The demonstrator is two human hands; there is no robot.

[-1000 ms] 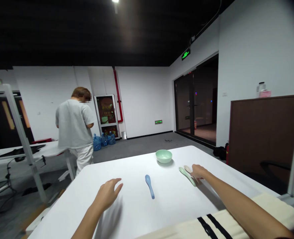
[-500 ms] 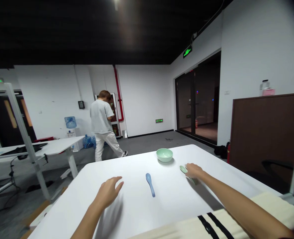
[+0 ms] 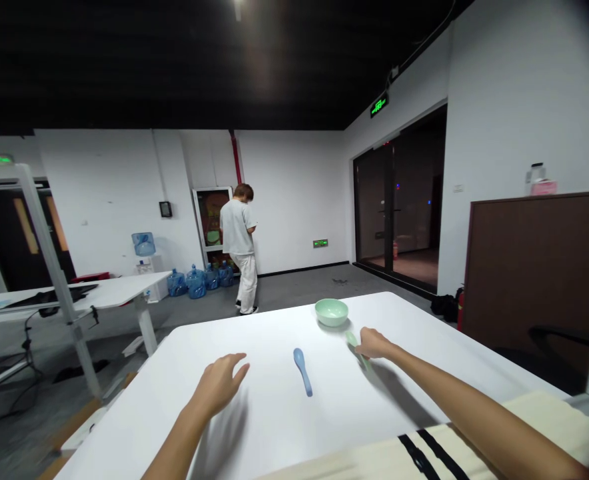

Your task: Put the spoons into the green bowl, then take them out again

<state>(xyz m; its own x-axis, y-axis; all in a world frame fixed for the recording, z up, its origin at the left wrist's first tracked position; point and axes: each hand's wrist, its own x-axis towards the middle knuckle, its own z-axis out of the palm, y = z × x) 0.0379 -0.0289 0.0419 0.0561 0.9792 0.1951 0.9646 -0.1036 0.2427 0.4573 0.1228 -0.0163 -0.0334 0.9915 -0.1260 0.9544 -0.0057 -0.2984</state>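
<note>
My right hand [image 3: 374, 345] is closed on a light green spoon [image 3: 351, 339], its bowl end pointing away from me and its handle partly hidden under my fingers. Just beyond the spoon stands a light green bowl [image 3: 331, 313] near the table's far edge. A blue spoon [image 3: 303, 372] lies on the white table between my hands, its bowl end facing away. To its left my left hand [image 3: 221, 385] hovers with thumb and fingers apart, holding nothing.
The white table [image 3: 269, 427] has a cream cloth [image 3: 319, 467] with black straps along its near side. Past the far edge a person [image 3: 239, 233] stands by the wall. A brown cabinet [image 3: 534, 267] is on the right, another white table [image 3: 119, 287] on the left.
My right hand has moved left with the green spoon, closer to the blue spoon. My left hand stays in place. The person in the background has walked to the right.
</note>
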